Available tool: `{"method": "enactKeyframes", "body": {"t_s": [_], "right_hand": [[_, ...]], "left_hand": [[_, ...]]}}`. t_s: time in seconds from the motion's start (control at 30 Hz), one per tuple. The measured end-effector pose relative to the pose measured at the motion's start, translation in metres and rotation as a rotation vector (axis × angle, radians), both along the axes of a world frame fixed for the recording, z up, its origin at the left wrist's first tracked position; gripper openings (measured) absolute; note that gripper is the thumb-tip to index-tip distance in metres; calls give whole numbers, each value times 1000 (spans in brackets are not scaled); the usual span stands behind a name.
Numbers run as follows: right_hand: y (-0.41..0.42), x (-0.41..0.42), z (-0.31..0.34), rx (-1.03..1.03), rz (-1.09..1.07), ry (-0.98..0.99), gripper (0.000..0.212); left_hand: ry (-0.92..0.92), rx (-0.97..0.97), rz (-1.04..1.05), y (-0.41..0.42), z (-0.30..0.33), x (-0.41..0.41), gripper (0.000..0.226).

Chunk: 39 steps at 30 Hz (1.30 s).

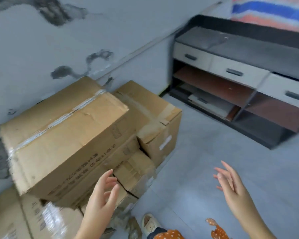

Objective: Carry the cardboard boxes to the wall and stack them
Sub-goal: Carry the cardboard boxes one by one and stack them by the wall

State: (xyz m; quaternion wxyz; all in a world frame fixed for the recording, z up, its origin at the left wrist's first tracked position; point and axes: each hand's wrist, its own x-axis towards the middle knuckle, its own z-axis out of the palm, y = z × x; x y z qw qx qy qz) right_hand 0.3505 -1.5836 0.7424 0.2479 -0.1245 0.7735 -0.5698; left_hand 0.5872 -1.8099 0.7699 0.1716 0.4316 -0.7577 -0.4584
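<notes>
A large taped cardboard box [62,135] lies on top of a stack of other cardboard boxes against the stained grey wall [59,40]. A second box [155,121] stands to its right, lower down, also near the wall. More boxes [29,219] show at the bottom left under the top one. My left hand [102,195] hovers just in front of the stack's front face, fingers apart, holding nothing. My right hand [231,183] is raised over the bare floor to the right, fingers spread and empty.
A dark low cabinet [240,54] with pale drawers and open shelves stands along the right wall. Grey floor [205,144] lies between it and the boxes. My shoe [149,223] and orange dotted clothing [169,234] show at the bottom edge.
</notes>
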Motion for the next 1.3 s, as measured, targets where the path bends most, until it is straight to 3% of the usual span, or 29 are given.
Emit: {"method": "enactKeyframes", "body": {"t_s": [0.1, 0.2, 0.33, 0.37, 0.47, 0.53, 0.6, 0.63, 0.77, 1.1, 1.3], "right_hand": [[73, 1, 4, -4, -188, 29, 63], [161, 12, 12, 18, -376, 56, 58], [294, 42, 20, 59, -616, 33, 29], [327, 51, 22, 75, -686, 24, 29], [416, 83, 21, 133, -916, 54, 60], [460, 107, 23, 126, -1084, 64, 48], [487, 131, 28, 103, -1227, 50, 19], [499, 143, 27, 105, -1297, 42, 16], [527, 181, 20, 82, -1579, -20, 23], [600, 183, 25, 46, -2051, -49, 25], [636, 151, 42, -22, -2176, -11, 29]], "left_hand": [[-53, 3, -252, 28, 8, -41, 38], [23, -17, -457, 72, 15, -91, 41], [85, 37, -657, 166, 9, -158, 41], [101, 57, -699, 194, 7, -175, 34], [166, 108, -839, 275, -3, -216, 32], [179, 132, -968, 331, 0, -238, 32], [152, 155, -1128, 382, 4, -257, 32], [137, 158, -1209, 405, 6, -266, 30], [90, 191, -1439, 487, 9, -303, 21], [-40, 369, -1829, 696, 14, -392, 63], [-66, 288, -2115, 804, 32, -435, 48]]}}
